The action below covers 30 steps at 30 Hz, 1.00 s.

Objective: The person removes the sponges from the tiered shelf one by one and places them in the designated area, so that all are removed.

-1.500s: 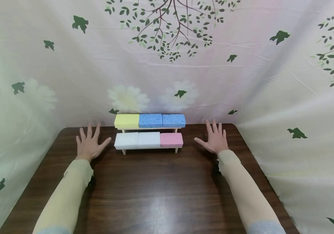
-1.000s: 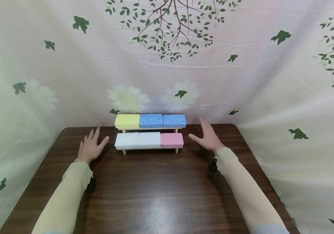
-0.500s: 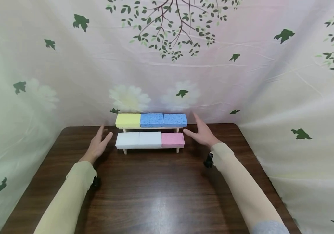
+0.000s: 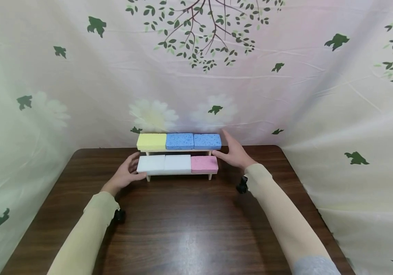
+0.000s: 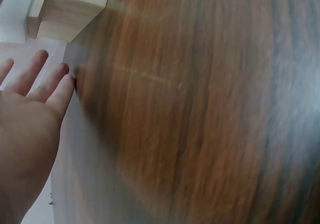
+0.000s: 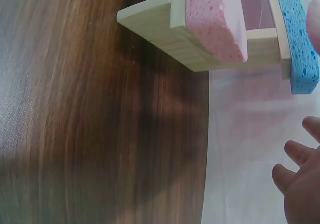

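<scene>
In the head view a two-tier wooden stand [image 4: 149, 178] bears a yellow sponge [image 4: 151, 141] and two blue sponges [image 4: 179, 141] [image 4: 207, 141] behind, with two white sponges [image 4: 151, 164] [image 4: 177, 164] and a pink sponge [image 4: 204, 164] in front. My left hand [image 4: 124, 177] is at the stand's left end, thumb toward the front edge; the left wrist view shows that hand [image 5: 30, 129] with loosely bent fingers, apart from the wood [image 5: 67, 14]. Beside the right end, my right hand [image 4: 236, 155] has thumb and fingers apart; the right wrist view shows a gap between its fingers [image 6: 298, 151] and the blue sponge [image 6: 299, 49].
The stand is near the back edge of a dark brown wooden table [image 4: 186, 217]. A pale cloth [image 4: 182, 88] printed with leaves, birds and flowers hangs behind the table and along both sides.
Both hands have moved inward to the stand's ends. The left hand has turned, its thumb now toward the front and its fingers more bent. The sponges have kept their arrangement.
</scene>
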Tool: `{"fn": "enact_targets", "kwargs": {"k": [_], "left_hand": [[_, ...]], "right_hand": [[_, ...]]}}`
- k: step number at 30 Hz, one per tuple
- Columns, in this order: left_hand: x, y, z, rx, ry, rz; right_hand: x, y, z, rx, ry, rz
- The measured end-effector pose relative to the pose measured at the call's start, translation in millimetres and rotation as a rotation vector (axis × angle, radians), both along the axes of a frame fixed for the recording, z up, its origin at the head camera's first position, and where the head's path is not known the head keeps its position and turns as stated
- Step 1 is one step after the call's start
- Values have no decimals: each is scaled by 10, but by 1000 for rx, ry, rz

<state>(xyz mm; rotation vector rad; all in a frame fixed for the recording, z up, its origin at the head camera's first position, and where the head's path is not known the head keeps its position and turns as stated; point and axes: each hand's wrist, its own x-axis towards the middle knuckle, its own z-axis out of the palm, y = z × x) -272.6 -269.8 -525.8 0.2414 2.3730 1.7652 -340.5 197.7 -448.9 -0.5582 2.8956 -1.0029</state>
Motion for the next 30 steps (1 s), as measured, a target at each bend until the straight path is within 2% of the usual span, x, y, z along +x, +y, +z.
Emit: {"fn": "enact_targets", "kwargs": {"k": [5,11,16,23,30], "left_hand": [[-6,25,-53,32,-42,-29],[-12,37,-112,12,-65,-42],[-3,53,-157,0,-54,-25],[-8,57,-212,-39,-21,-42],[-34,63,-162,-71,-1,-51]], "right_hand": [[-20,-55,19,-24,-13,12],[-75,-87,1,-32,-9,26],[-99,-103,-13,-39,-38,28],[-111,-116,-7,-72,-109,14],[-149,-117,33,-82,-118,10]]}}
